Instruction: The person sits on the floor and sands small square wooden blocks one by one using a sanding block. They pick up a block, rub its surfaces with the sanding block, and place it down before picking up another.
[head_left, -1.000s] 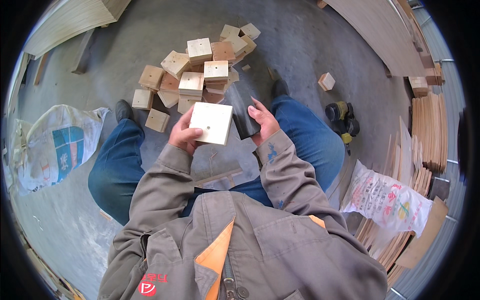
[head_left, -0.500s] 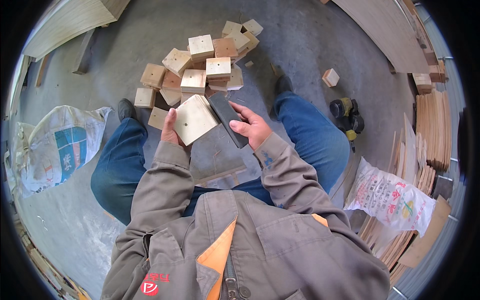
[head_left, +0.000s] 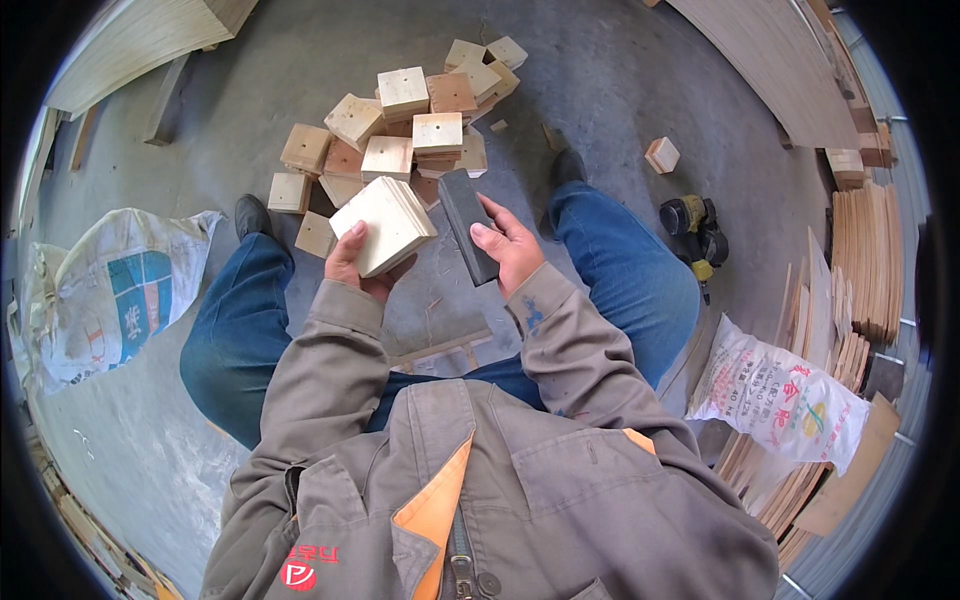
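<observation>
Left-hand fingers (head_left: 355, 231) pinch a pale, square, layered-looking wooden block (head_left: 388, 226): thumb on the upper face near its left edge, other fingers curled underneath, a few tips showing below the lower edge. Right-hand fingers (head_left: 488, 238) clamp a dark grey, flat rectangular bar (head_left: 466, 225), thumb over the face toward the wearer, the rest on the right side and partly hidden. Left hand (head_left: 359, 268) and right hand (head_left: 518, 256) both sit on the wearer's side of the pile of pale and reddish-brown square wooden blocks (head_left: 387, 155). Held block and bar are near each other, not touching, bar tilted, both held up on the wearer's side of that pile. Pile itself is loose, several blocks with a small dark hole in the face, on grey concrete floor (head_left: 300, 60). Small pale wood chip (head_left: 499, 126) just right of pile. Legs in blue denim trousers (head_left: 238, 335) straddle the area on the wearer's side of pile. Right of pile, well apart: single square wooden block (head_left: 660, 156), then yellow-and-black power tool (head_left: 688, 222) a bit closer to wearer. Further right: stacked thin wooden strips (head_left: 865, 260); white sack with red print (head_left: 775, 390) nearer the wearer. Left of pile: crumpled white sack with blue panel (head_left: 85, 290).
</observation>
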